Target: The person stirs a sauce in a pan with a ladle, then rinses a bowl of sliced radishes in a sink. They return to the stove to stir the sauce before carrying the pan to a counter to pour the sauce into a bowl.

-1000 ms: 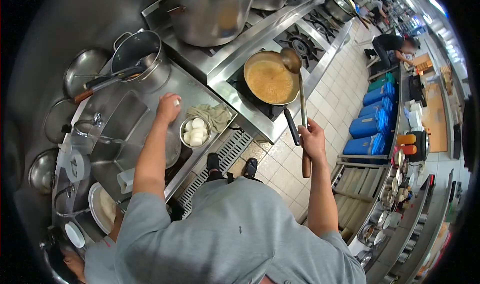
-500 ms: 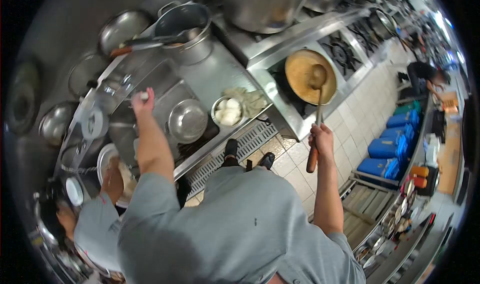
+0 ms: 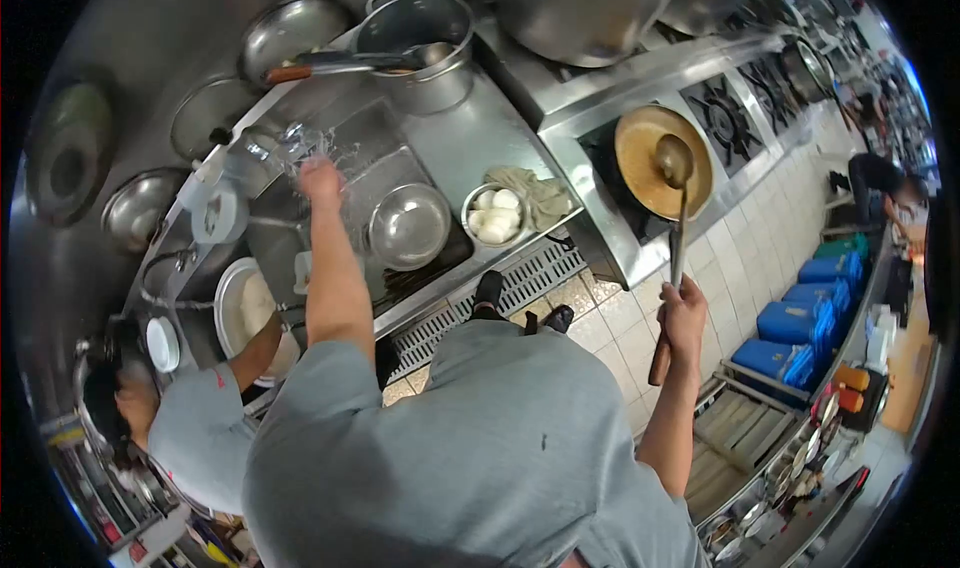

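Observation:
My left hand (image 3: 321,182) is over the sink, where water splashes around its fingers; they are blurred and I cannot make out what they hold. My right hand (image 3: 684,313) is wrapped round the handle of a ladle (image 3: 675,164), whose bowl rests in a pan (image 3: 645,148) of orange-brown sauce on the stove. Between my hands, a metal bowl (image 3: 493,217) holds several white, rounded pieces beside a crumpled cloth (image 3: 538,197). An empty-looking metal bowl (image 3: 409,228) sits at the sink's near side.
A co-worker (image 3: 200,418) at the left reaches into a large basin (image 3: 230,308). A deep pot (image 3: 420,53) with long-handled utensils stands behind the sink. Large pots (image 3: 580,18) are on the back burners. Blue bins (image 3: 795,323) line the right, with another person (image 3: 880,183) beyond.
Water now splashes round my left hand, where a small white thing showed in its fingers before. The view has shifted, moving the scene rightward. My right hand still grips the ladle.

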`<state>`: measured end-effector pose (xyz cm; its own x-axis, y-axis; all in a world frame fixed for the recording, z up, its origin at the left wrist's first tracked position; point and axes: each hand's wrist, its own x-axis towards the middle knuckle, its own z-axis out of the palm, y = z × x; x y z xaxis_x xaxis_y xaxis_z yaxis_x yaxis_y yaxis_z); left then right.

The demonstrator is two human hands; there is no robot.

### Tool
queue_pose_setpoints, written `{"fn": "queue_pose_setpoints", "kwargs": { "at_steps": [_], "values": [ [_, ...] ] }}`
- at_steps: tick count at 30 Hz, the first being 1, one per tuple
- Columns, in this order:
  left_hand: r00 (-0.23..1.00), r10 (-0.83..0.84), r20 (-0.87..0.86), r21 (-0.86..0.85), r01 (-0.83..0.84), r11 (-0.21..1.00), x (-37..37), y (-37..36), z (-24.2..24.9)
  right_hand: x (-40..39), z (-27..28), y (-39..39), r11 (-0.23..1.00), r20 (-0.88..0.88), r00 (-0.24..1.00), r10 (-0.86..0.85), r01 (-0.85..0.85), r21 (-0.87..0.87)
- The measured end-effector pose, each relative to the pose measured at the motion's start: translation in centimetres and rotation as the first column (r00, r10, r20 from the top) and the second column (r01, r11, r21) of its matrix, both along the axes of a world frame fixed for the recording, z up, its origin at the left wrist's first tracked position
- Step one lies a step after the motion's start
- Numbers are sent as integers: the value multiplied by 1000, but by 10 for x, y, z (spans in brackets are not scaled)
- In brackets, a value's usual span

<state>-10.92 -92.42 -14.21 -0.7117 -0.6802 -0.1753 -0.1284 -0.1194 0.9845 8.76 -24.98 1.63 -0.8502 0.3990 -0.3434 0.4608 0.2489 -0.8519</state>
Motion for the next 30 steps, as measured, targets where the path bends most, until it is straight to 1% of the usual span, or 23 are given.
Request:
{"fn": "queue_pose_setpoints", "kwargs": {
  "at_steps": [1, 2, 3, 4, 5, 6, 8, 9, 10, 11, 12, 13, 14, 16, 18, 19, 20, 21, 23, 24, 26, 27, 30],
  "values": [
    [993, 9, 115, -566, 58, 822, -2, 22, 6, 2, 0, 2, 999, -51, 999, -15, 17, 36],
    [994, -30, 106, -548, 84, 832, -4, 50, 10, 4, -4, 6, 997, -68, 997, -23, 28, 72],
    [967, -166, 192, -569, 248, 784, 2, 89, 43, 3, -10, 13, 985, -31, 999, 39, -34, 171],
    [915, -287, 283, -583, 402, 707, 11, 124, 69, 2, -21, 18, 968, -17, 997, 69, -63, 244],
    [879, -403, 255, -551, 475, 686, 21, 156, 81, 0, -20, 15, 979, -9, 999, 43, -40, 200],
    [831, -508, 225, -522, 543, 658, 30, 187, 88, -2, -9, 7, 973, 0, 1000, 29, -28, 229],
    [735, -635, 237, -748, 555, 364, 49, 245, 94, -6, -2, 3, 1000, 82, 997, -4, 2, 24],
    [659, -700, 274, -741, 609, 282, 59, 268, 98, -8, -9, 12, 972, 74, 997, -13, 30, -232],
    [577, -755, 313, -734, 651, 193, 67, 285, 103, -14, -7, 15, 878, 64, 998, -22, 50, -476],
    [572, -760, 309, -739, 647, 186, 74, 296, 108, -17, -5, 15, 822, 64, 993, -102, 120, -556],
    [560, -745, 362, -780, 620, 87, 81, 305, 113, -19, -4, 12, 820, 57, 992, -114, 126, -559],
    [551, -726, 412, -810, 586, -15, 86, 312, 117, -19, -2, 10, 878, 38, 995, -87, 95, -469],
    [543, -735, 407, -816, 577, -25, 88, 315, 117, -20, 0, 12, 926, 22, 998, -61, 64, -371],
    [621, -731, 284, -856, 508, 99, 89, 314, 108, -15, 0, 25, 918, -2, 998, -67, 61, -391],
    [631, -717, 295, -850, 517, 105, 86, 309, 87, -7, 10, 33, 906, -73, 996, -49, 14, -423],
    [654, -698, 291, -851, 511, 124, 84, 309, 77, -3, 14, 37, 926, -56, 997, -46, 22, -378],
    [677, -677, 287, -851, 504, 144, 83, 309, 67, 0, 20, 39, 925, -60, 997, -55, 28, -379],
    [674, -683, 283, -854, 501, 141, 82, 313, 66, 2, 28, 40, 936, -87, 994, -64, 30, -352],
    [716, -615, 332, -861, 496, 114, 79, 319, 65, 6, 45, 41, 961, -137, 989, -57, 17, -275],
    [715, -618, 326, -864, 491, 113, 81, 323, 70, 8, 52, 43, 962, -144, 988, -61, 20, -273],
    [743, -546, 386, -864, 498, 67, 90, 334, 84, 12, 63, 45, 969, -183, 982, -37, -10, -249],
    [743, -549, 383, -866, 495, 66, 91, 334, 83, 14, 60, 49, 959, -196, 980, -47, -11, -283],
    [722, -556, 411, -850, 524, 52, 88, 334, 81, 16, 55, 52, 951, -202, 978, -51, -14, -309]
  ]
}}
